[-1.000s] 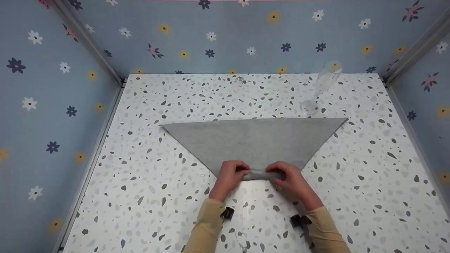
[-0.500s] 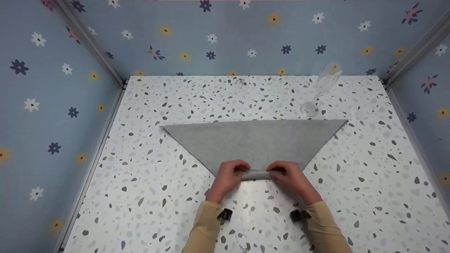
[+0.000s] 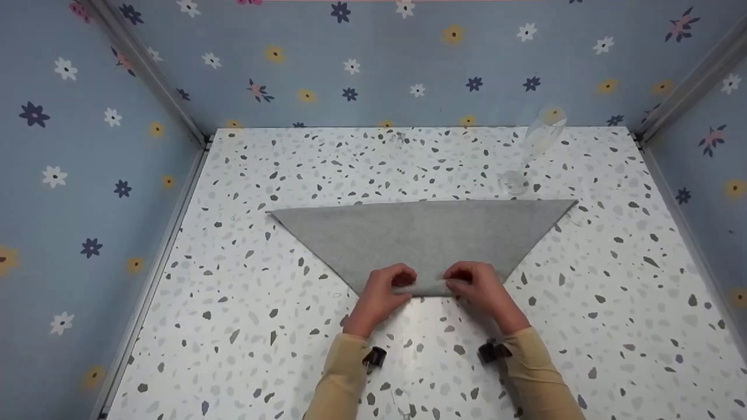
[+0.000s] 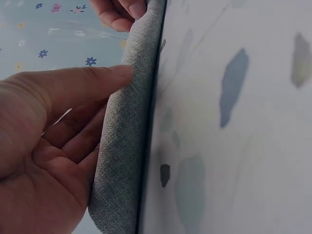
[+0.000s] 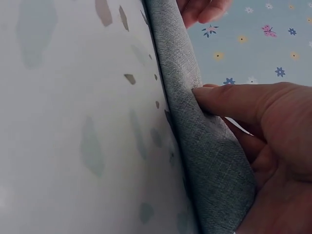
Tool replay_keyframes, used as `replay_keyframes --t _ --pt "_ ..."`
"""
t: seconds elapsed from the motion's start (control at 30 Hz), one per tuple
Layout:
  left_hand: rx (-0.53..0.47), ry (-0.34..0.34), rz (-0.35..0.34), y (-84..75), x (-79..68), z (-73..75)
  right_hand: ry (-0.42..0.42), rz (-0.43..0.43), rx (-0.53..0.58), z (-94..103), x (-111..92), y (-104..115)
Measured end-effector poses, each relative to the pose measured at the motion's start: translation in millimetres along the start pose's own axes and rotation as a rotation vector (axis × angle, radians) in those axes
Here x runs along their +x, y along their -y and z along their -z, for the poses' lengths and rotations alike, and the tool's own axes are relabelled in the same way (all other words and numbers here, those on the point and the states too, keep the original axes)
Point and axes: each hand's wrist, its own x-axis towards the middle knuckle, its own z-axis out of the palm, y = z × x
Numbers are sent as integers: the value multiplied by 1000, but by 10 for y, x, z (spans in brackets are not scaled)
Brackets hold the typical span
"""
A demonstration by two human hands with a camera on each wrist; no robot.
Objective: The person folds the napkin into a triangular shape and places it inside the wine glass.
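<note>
A grey cloth napkin [image 3: 420, 239] lies with its long straight edge at the back and its sides narrowing to a short rolled edge near me. My left hand [image 3: 379, 297] grips the left part of that roll. In the left wrist view the thumb [image 4: 105, 80] rests on the roll [image 4: 124, 136], with the fingers curled behind it. At the right part, my right hand [image 3: 481, 291] pinches the same edge. The right wrist view shows its thumb [image 5: 234, 100] pressing the cloth, while the fingers are partly hidden behind.
A clear stemmed glass [image 3: 543, 140] is behind the napkin at the right. A small transparent item [image 3: 398, 139] is at the back middle of the speckled table [image 3: 233, 303]. Blue flowered panels [image 3: 385, 58] enclose the table at the back and both sides.
Both hands stay at the rolled near edge, their fingers and thumbs shifting slightly on it. The right hand's fingers have lifted a little. The napkin keeps its overall shape.
</note>
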Motion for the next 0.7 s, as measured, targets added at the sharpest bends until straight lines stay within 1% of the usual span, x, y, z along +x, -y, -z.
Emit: replay_keyframes --t 0.07,0.13,0.2,0.27,0.37,0.47,0.6,0.7 --pt "6 5 -13 14 14 4 -20 3 -10 -9 3 -4" --pt "18 12 -26 18 27 8 -46 36 -31 -20 -4 -11" --pt "35 18 -34 17 34 15 -81 87 -61 -25 -20 -12" --pt "42 21 -39 17 45 18 -120 156 -93 -18 -41 -6" --pt "43 22 -37 16 57 25 -150 239 -102 5 -84 21" --pt "43 17 -30 16 73 34 -108 273 -63 26 -120 41" --pt "69 0 -9 20 100 39 -7 255 9 33 -131 11" --pt "88 -7 2 30 125 40 35 223 47 37 -119 -29"
